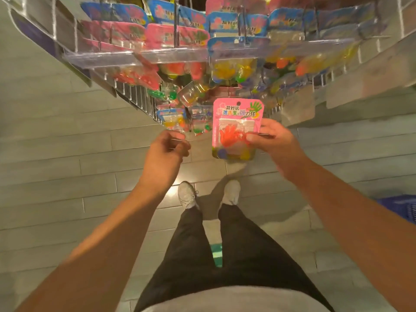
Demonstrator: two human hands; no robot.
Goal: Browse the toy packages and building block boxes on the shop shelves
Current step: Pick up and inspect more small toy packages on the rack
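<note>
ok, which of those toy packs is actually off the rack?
The pink-carded pack with the orange sticky hand, pinched in the right hand. The other packs hang on hooks.

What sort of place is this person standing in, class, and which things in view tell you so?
Most likely a toy shop aisle. Rows of identical pink and blue toy packages hang from a wire display rack, and the right hand holds one pink package taken for a look.
</note>
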